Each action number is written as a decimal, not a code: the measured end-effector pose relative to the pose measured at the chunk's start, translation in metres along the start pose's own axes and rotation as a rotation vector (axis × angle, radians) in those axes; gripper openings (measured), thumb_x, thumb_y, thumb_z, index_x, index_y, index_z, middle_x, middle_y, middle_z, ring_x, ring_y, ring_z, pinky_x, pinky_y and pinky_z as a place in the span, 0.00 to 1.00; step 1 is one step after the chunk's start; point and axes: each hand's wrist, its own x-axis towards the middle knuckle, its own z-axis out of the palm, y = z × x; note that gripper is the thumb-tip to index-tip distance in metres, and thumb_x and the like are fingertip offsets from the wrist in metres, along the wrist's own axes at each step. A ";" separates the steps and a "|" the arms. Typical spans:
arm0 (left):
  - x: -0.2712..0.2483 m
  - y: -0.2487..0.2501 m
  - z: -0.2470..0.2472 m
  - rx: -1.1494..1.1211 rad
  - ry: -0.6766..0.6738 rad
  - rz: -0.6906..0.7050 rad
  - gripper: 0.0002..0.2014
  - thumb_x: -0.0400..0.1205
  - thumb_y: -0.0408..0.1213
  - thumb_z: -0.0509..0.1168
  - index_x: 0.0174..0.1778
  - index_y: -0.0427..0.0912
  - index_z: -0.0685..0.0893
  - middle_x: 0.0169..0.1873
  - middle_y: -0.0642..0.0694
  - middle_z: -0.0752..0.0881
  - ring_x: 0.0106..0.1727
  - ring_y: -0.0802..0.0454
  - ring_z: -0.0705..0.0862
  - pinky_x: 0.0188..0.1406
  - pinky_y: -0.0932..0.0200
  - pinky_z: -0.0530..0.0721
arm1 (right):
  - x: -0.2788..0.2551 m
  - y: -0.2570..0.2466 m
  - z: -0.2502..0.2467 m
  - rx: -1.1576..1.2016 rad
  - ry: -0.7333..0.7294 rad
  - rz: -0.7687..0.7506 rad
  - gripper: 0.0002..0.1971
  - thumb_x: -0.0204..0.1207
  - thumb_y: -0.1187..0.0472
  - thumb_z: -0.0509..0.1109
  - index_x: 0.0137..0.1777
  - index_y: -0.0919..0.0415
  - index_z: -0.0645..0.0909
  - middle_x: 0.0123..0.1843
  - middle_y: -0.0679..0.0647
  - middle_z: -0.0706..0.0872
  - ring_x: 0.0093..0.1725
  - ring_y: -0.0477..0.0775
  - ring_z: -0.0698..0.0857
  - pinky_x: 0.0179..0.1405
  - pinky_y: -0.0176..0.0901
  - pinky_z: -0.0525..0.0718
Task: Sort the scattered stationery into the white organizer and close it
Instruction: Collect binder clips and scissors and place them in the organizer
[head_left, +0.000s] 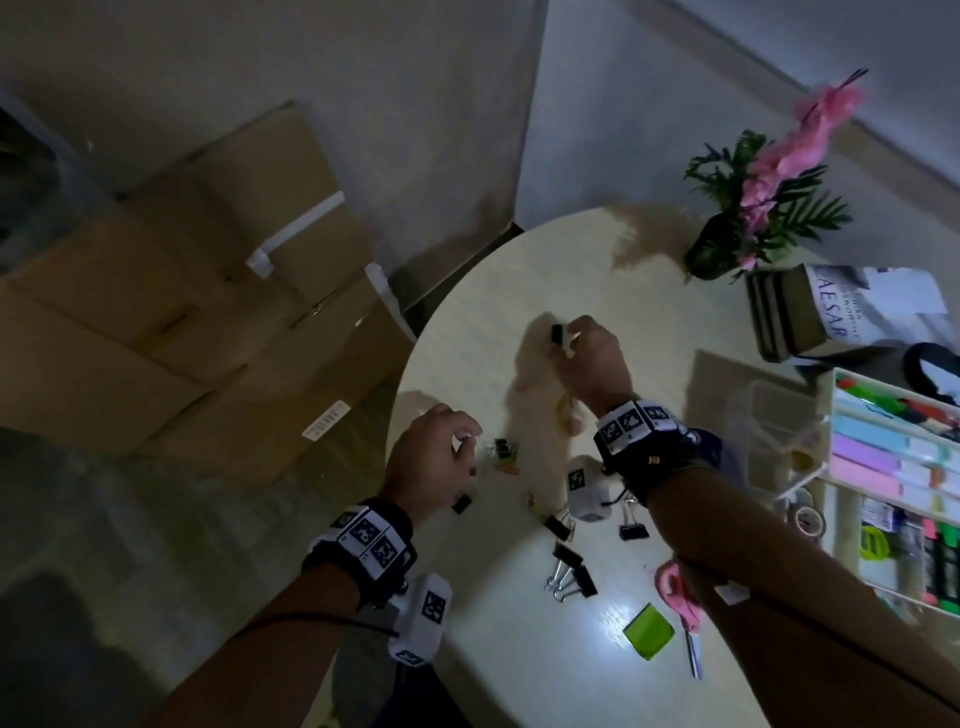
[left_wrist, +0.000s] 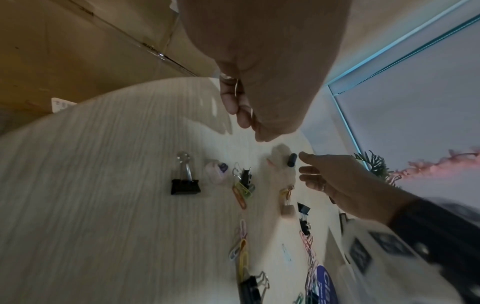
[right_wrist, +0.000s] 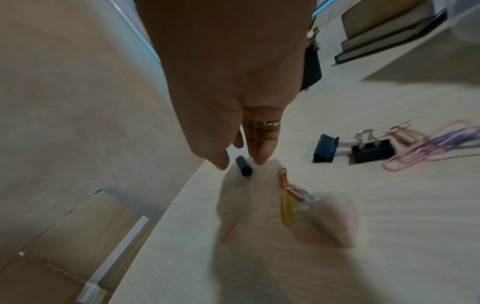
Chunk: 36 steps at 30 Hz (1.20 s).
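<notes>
The white organizer (head_left: 852, 519) lay open at the counter's (head_left: 519, 291) right edge, partly filled. Binder clips (head_left: 571, 566), paper clips (left_wrist: 241, 244) and pink scissors (head_left: 680, 597) remained scattered. The right hand (head_left: 589, 358) reached with spread fingers for a small dark cylinder (right_wrist: 244, 169); the left hand (head_left: 431, 462) pinched something thin, perhaps a wire clip.

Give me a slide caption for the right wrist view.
Right hand reaches for a small dark cap near paper clips and binder clips.

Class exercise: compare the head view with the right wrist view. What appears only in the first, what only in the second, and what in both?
Only the head view shows the white organizer, pink scissors, green pad and left hand. Only the right wrist view shows the yellow paper clip clearly. Both show the right hand at the small dark cap, black binder clips and the table.
</notes>
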 end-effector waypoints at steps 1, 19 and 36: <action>-0.003 -0.002 0.000 -0.008 -0.002 0.012 0.06 0.85 0.38 0.67 0.50 0.50 0.89 0.48 0.52 0.84 0.38 0.60 0.85 0.37 0.58 0.85 | 0.007 -0.003 0.004 0.002 0.003 0.018 0.19 0.84 0.53 0.69 0.67 0.66 0.78 0.58 0.68 0.88 0.55 0.69 0.88 0.48 0.53 0.86; -0.059 0.007 0.049 0.092 -0.296 0.226 0.12 0.82 0.35 0.65 0.58 0.48 0.89 0.54 0.50 0.86 0.52 0.48 0.86 0.46 0.51 0.86 | -0.040 0.021 -0.010 -0.027 0.061 -0.045 0.08 0.84 0.64 0.67 0.54 0.70 0.85 0.48 0.67 0.89 0.46 0.69 0.87 0.42 0.47 0.79; -0.057 0.074 0.100 0.158 -0.498 0.438 0.08 0.85 0.35 0.67 0.57 0.47 0.88 0.56 0.49 0.83 0.51 0.47 0.85 0.46 0.51 0.85 | -0.257 0.097 -0.135 0.139 0.230 0.146 0.10 0.84 0.65 0.75 0.64 0.58 0.87 0.45 0.43 0.89 0.43 0.42 0.89 0.41 0.18 0.78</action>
